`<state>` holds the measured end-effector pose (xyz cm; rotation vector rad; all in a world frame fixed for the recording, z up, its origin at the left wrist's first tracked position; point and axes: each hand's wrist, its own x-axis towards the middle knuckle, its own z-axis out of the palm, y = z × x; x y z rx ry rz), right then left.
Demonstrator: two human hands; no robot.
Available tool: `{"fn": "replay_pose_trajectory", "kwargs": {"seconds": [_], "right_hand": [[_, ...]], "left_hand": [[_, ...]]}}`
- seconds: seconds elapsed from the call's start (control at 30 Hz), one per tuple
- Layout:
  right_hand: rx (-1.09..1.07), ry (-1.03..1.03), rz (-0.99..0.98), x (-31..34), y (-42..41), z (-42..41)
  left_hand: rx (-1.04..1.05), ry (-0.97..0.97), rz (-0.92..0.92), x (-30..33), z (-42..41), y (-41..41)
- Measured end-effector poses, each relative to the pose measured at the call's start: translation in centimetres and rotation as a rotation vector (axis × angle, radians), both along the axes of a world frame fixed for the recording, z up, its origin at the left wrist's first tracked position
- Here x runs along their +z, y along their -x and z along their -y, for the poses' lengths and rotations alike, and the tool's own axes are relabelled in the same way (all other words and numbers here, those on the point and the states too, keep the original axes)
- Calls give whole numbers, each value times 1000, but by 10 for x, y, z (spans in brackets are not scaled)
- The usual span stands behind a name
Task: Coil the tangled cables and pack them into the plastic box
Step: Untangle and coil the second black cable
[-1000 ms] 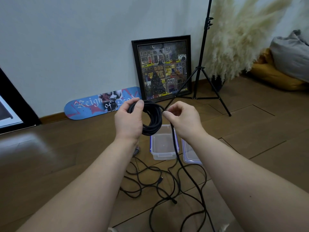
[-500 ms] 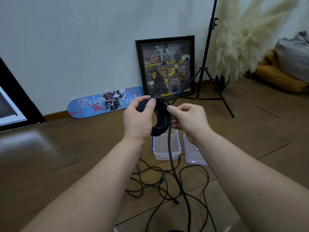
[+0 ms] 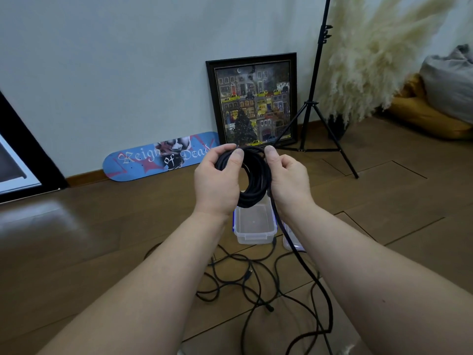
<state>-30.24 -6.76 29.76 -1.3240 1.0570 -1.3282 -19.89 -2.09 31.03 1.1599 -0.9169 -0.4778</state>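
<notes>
A coil of thick black cable (image 3: 256,185) hangs in the air above the floor. My left hand (image 3: 217,183) grips its left side, thumb over the top strands. My right hand (image 3: 288,178) holds the right side, thumb on the top of the loop. A free length of the same cable (image 3: 297,252) drops from under my right hand to the floor. Thinner tangled black cables (image 3: 245,285) lie on the floor below. A clear plastic box (image 3: 254,226) stands open under the coil, and its lid (image 3: 291,243) lies right of it, mostly hidden by my right forearm.
A framed picture (image 3: 253,103) leans on the wall behind, with a blue skateboard deck (image 3: 158,157) to its left. A black tripod stand (image 3: 314,103) and pampas grass (image 3: 371,55) stand at the right. Cushions (image 3: 440,98) lie far right, a dark frame (image 3: 18,149) far left.
My right hand has slid up from the hanging strand to the top right of the coil, laying another turn on it. The view has tilted slightly.
</notes>
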Motion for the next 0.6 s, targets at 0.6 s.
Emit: {"fn": "replay_pose_trajectory", "kwargs": {"seconds": [0.6], "right_hand": [[-68, 173, -267, 15, -4, -7]], "left_hand": [[-128, -115, 13, 2, -4, 10]]}}
